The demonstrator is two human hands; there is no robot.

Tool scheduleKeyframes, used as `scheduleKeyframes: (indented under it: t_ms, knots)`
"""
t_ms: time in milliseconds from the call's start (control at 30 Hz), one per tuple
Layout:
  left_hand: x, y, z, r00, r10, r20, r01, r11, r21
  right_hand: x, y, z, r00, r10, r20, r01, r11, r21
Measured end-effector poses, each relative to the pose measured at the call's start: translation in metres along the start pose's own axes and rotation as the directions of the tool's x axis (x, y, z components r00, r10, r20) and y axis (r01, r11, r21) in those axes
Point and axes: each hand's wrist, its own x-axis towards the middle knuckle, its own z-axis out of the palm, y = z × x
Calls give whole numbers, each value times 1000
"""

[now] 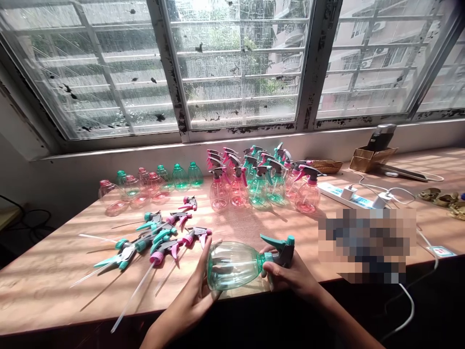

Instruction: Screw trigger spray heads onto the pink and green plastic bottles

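Observation:
A clear green spray bottle lies sideways in the air at the table's front edge, its base to the left. My left hand wraps round the base end. At the neck, my right hand grips the collar of the teal and grey trigger head, which sits on the bottle's mouth. Whether the collar is fully tightened I cannot tell. Left of my left hand lies a loose pile of pink and teal trigger heads with thin dip tubes.
Several open pink and green bottles stand at the back left. Bottles with trigger heads stand back centre. To the right are a power strip with chargers, a cardboard box and a blurred patch.

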Motion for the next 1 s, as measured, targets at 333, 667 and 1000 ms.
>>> scheduleKeyframes:
  t_ms: [333,667,1000]
  knots:
    - [0,1,-2,1000,1,11,-1,1000,-19,-1,-2,0,1000,12,-13,-12,1000,2]
    - [-1,3,-3,999,-50,16,49,998,43,1,4,-2,1000,3,2,-3,1000,-3]
    - [2,6,2,1000,20,14,-20,999,-40,3,3,0,999,-32,4,32,999,23]
